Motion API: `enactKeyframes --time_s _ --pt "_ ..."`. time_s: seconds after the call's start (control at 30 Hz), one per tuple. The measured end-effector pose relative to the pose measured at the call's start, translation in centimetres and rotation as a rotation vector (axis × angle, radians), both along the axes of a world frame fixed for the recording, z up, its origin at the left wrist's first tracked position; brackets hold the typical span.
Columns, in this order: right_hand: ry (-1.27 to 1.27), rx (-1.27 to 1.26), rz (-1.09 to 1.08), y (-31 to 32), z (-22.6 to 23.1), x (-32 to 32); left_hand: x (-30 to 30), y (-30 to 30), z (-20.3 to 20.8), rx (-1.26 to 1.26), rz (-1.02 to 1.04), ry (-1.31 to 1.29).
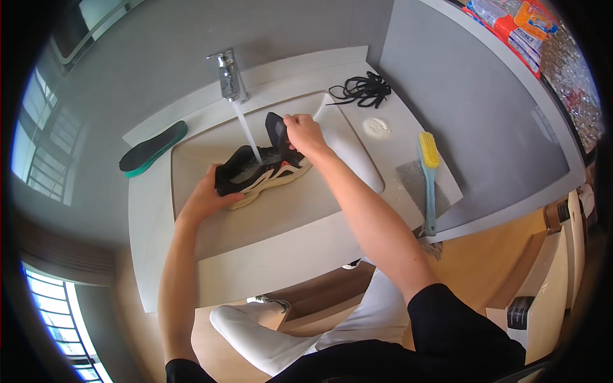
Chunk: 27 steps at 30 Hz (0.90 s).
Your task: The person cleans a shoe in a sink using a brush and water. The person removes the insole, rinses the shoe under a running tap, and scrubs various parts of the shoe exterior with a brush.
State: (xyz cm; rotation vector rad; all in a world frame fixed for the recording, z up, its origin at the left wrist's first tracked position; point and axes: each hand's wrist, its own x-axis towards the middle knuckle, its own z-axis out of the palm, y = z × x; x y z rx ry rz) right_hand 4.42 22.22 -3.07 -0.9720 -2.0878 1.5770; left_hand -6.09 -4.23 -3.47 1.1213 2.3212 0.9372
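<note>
A black sneaker (273, 175) with a cream sole is held over the white sink basin (274, 220), its toe toward the right. Water from the chrome faucet (228, 76) runs straight into the shoe's opening. My left hand (207, 196) grips the heel end, thumb along the sole and fingers round the far side. With my right hand (303, 133) I pinch the shoe's tongue (276, 131) and pull it upward, away from the opening. No laces are in the shoe.
A black insole with a green underside (153, 148) lies on the left counter. To the right are a bundle of black laces (368, 89), a patch of white powder (377, 127), a blue-handled brush with yellow bristles (429, 182) and a grey cloth-like patch (412, 182). A grey panel (479, 108) stands beyond.
</note>
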Motion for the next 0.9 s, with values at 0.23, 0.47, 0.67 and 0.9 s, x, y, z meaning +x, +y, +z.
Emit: enactKeyframes --time_s 0.23,0.47,0.67,0.9 --pt "-0.089 0.043 -0.053 1.2 -1.5 -0.9 0.0 -0.2 -0.1 0.017 -0.025 0.007" --pt "-0.203 0.054 -0.11 2.3 -1.6 -0.5 -0.1 -0.4 -0.2 0.064 -0.044 -0.014" --pt "-0.162 0.06 -0.095 2.2 -1.8 -0.5 -0.1 -0.3 0.3 -0.04 -0.014 -0.083" --pt "-0.121 0.077 -0.096 1.6 -1.4 -0.5 -0.4 -0.4 -0.2 -0.024 -0.019 -0.062"
